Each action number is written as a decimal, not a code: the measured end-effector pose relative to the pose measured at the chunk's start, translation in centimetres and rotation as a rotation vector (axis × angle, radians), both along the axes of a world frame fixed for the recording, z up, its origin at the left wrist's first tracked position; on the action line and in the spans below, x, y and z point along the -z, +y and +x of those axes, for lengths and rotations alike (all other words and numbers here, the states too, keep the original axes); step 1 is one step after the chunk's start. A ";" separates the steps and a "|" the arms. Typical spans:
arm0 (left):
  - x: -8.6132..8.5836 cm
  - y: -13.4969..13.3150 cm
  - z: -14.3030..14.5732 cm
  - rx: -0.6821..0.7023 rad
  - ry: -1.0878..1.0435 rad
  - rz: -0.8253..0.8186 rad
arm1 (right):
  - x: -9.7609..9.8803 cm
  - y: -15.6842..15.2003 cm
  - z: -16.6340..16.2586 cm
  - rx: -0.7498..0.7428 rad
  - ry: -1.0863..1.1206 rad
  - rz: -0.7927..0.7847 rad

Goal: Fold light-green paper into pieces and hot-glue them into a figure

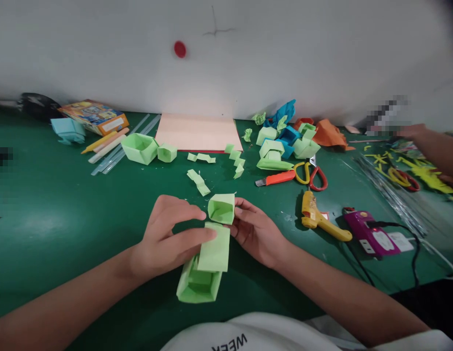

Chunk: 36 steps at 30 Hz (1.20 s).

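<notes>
My white shirt (226, 336) shows at the bottom edge, with the green paper box (200, 287) just beyond it, its opening towards me and a flat panel (216, 251) reaching up over its far side; my left hand (175, 231) lays its thumb on that panel, the index finger stretched towards the small paper cup (221, 209); I cannot tell whether my hidden left fingers close on the panel from beneath. My right hand (257, 231) grasps the small paper cup by its right side, lower fingers curled by the panel's edge; the cup sits just past the panel's far end.

Beyond my hands, creased green strips (198, 183) lie on the green table (102, 209); to the right are a yellow glue gun (314, 214), a purple power strip (372, 233), an orange cutter (275, 178) and scissors (317, 178); past these sit folded green and blue papers (272, 150), with an orange paper (330, 134) beside them; at far left, a green paper bowl (139, 148) stands near clear sticks (109, 158) and a printed box (94, 116); farther right, a co-worker's arm (438, 151) reaches in; a pale sheet (199, 131) meets the wall (120, 58), which bears a red disc (180, 49).
</notes>
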<state>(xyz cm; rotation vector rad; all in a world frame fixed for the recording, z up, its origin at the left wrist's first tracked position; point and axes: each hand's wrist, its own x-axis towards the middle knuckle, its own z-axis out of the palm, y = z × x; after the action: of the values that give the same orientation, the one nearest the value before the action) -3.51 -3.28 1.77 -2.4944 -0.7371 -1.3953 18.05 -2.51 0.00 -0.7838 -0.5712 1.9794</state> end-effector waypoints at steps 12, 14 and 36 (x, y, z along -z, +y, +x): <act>-0.8 -0.3 1.1 -0.134 -0.073 -0.080 | -0.2 -0.4 -0.3 -0.114 0.028 0.008; -0.8 -0.3 1.1 -0.164 -0.061 -0.090 | -0.2 -0.4 -0.2 -0.120 0.021 0.009; -2.0 0.2 0.5 -0.119 0.022 -0.213 | -0.1 -0.2 0.0 -0.236 0.057 0.097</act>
<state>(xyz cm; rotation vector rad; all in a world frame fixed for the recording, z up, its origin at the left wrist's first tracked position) -2.97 -3.12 3.77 -2.5670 -1.0616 -1.3084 18.09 -2.72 0.10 -0.6209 -0.7478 2.1629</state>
